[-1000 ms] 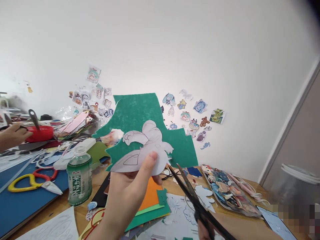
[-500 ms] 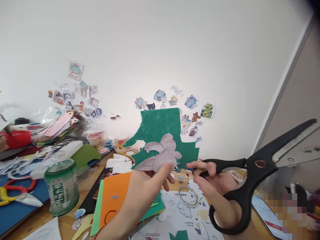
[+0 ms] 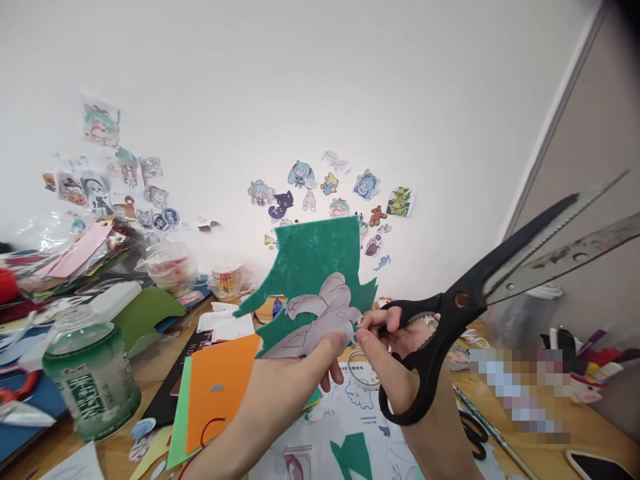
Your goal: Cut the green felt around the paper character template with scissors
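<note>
My left hand (image 3: 313,360) pinches a pale drawn paper cutout (image 3: 325,313) together with a green sheet (image 3: 320,253) behind it. The sheet has jagged, cut edges and stands up in front of the wall. My right hand (image 3: 395,347) has its fingers through the handles of large black scissors (image 3: 461,300), whose blades are spread and point up to the right. The right thumb and index fingertips meet at the right edge of the cutout.
A green-labelled bottle (image 3: 93,373) stands at the left beside orange paper (image 3: 220,387). A tape ring (image 3: 364,370) and a green scrap (image 3: 353,457) lie below my hands. Black-handled scissors (image 3: 473,433) and a long thin rod (image 3: 493,430) are at the right. Stickers dot the wall.
My right hand and the scissors have moved left, and its fingertips now touch the cutout's edge. A green piece at the sheet's right side has turned or shifted. The view has swung right.
</note>
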Available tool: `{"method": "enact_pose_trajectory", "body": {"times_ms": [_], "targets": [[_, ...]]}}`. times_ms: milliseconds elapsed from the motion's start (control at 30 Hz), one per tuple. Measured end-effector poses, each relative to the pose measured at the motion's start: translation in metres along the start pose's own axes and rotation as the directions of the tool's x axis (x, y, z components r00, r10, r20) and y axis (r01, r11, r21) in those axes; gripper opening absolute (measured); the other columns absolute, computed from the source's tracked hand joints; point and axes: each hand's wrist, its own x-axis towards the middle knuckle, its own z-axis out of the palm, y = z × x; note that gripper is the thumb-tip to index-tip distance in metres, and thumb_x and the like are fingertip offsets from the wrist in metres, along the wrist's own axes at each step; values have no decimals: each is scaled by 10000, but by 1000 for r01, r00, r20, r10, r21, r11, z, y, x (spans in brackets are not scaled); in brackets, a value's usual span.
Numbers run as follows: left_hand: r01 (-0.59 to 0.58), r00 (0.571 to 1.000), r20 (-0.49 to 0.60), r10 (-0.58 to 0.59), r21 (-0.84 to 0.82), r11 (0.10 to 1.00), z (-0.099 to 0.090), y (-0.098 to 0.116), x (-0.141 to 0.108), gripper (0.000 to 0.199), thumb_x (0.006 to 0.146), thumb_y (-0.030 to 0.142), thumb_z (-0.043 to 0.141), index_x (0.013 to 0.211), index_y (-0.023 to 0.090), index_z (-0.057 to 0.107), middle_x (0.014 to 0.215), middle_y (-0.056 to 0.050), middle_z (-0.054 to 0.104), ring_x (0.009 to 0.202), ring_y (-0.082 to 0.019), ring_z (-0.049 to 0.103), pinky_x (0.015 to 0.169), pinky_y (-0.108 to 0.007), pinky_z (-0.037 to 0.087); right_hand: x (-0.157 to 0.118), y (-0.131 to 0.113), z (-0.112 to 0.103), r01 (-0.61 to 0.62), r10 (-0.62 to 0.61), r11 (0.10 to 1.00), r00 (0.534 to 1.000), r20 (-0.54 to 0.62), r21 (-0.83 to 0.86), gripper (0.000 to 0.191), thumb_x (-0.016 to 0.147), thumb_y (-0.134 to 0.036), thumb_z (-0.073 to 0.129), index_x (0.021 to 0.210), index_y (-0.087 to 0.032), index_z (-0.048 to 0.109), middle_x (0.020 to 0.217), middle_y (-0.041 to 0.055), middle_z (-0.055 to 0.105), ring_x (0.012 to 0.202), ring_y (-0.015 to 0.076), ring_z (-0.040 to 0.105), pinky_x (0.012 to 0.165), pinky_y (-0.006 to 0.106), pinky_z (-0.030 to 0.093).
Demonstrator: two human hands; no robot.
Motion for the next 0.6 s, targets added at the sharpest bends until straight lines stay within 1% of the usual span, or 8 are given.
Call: {"method": "enact_pose_trajectory", "body": {"times_ms": [67,133,233,333,400,467,533,600], "targets": [[-104,995,3,104,-66,992,2,-4,1,489,763,572,475,415,238,556,462,0,593,492,-163,578,544,-249,470,-1,2,0,-14,14,999,1000,0,38,253,759,-163,559,758,-237,317,742,-38,552,657,126,493,606,269,436],[-228,973,-24,228,-176,957,4,-7,2,417,783,518,492,477,244,565,444,9,586,450,-157,558,494,-243,473,0,5,0,-49,48,995,999,18,88,268,738,-176,565,743,-237,304,733,-39,538,611,125,495,548,267,431],[-318,948,-69,311,-239,917,7,-9,1,381,804,470,494,504,242,545,442,14,576,438,-157,550,467,-246,476,3,9,-1,-105,98,982,994,50,156,287,685,-192,572,727,-236,291,716,-34,528,562,128,495,502,273,411],[-340,940,-109,323,-246,908,5,-7,1,374,817,442,494,509,234,541,449,10,578,444,-156,555,513,-254,494,7,4,-2,-92,90,981,996,25,168,240,645,-186,548,682,-226,314,626,-45,461,538,115,433,509,268,362],[-342,939,-141,315,-260,903,1,-6,0,335,810,436,507,549,237,573,448,9,582,432,-158,552,508,-257,491,8,-2,-4,-97,94,982,995,24,159,208,637,-185,533,650,-220,328,590,-47,417,520,107,384,500,265,319],[-359,931,-167,325,-262,896,-3,-5,0,299,803,440,513,594,248,607,449,8,586,430,-167,554,506,-265,490,10,-8,-8,-111,107,985,994,31,133,193,626,-189,530,644,-222,340,580,-45,401,524,114,373,494,268,288],[-371,927,-158,341,-240,897,-7,-6,-1,300,805,437,514,588,260,622,453,4,593,455,-177,569,544,-266,499,11,-13,-13,-99,99,991,995,4,89,186,613,-189,528,644,-226,348,579,-40,397,541,127,377,499,273,273],[-351,936,-127,329,-252,902,-9,-7,-1,299,804,424,527,572,262,624,475,3,605,477,-175,575,566,-259,500,12,-17,-19,-89,90,995,996,-26,53,193,600,-180,525,634,-229,341,555,-42,398,540,134,371,500,276,267]]}}
